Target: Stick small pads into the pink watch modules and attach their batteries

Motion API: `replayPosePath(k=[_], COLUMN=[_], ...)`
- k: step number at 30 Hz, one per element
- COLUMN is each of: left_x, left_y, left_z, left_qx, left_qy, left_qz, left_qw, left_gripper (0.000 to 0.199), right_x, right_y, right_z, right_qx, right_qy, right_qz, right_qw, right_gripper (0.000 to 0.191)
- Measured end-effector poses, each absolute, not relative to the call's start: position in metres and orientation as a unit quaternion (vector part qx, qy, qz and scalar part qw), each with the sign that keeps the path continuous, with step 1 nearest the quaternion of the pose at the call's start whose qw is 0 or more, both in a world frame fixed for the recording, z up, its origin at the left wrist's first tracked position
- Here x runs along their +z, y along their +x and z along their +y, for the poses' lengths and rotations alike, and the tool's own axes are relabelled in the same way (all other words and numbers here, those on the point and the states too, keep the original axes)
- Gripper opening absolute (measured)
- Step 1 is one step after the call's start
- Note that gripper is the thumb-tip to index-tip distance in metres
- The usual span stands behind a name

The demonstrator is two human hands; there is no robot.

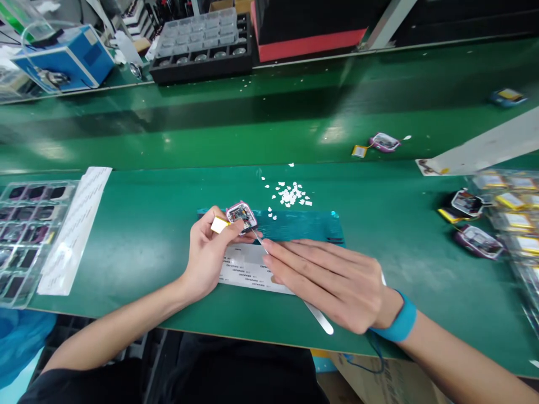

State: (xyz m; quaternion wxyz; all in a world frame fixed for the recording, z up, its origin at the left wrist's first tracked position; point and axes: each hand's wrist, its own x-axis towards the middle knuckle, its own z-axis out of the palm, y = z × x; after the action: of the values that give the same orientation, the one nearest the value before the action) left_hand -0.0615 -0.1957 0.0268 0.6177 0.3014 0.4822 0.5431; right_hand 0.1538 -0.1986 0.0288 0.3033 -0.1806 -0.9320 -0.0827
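Note:
My left hand (207,255) grips a small device with a pink-purple rim (234,209), its open back showing a circuit board. A small yellow-edged battery (219,225) sits beside it by my fingers. My right hand (332,280) is closed on slim metal tweezers (319,318), whose thin tip touches the device's lower edge. Under my hands lie a printed white backing sheet (246,272) and a teal strip (290,225). Just beyond is a scatter of small white sticker-like pieces (290,195).
At left, a clear tray (37,241) of devices adjoins a white strip (76,230). At right are opened devices (479,241) and a tray of batteries (520,221). Another device (384,142) lies farther back. A blue box (67,59) and black compartment tray (202,66) stand behind.

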Motion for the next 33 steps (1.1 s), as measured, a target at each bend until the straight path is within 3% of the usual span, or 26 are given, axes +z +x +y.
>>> replayPosePath(k=[27, 33], left_x=[0.0290, 0.0308], left_y=[-0.0630, -0.0604], left_z=[-0.2014, -0.2016], left_qx=[0.527, 0.534], left_qy=[0.339, 0.375], left_qz=[0.500, 0.514], left_qw=[0.598, 0.557], left_gripper=[0.036, 0.026], right_x=[0.0349, 0.0281], right_y=[0.1521, 0.1508], right_z=[-0.2059, -0.2032], right_qx=[-0.083, -0.039], right_qy=[-0.171, -0.186], right_qz=[-0.937, -0.933], right_qw=[0.292, 0.305], right_gripper=[0.023, 0.023])
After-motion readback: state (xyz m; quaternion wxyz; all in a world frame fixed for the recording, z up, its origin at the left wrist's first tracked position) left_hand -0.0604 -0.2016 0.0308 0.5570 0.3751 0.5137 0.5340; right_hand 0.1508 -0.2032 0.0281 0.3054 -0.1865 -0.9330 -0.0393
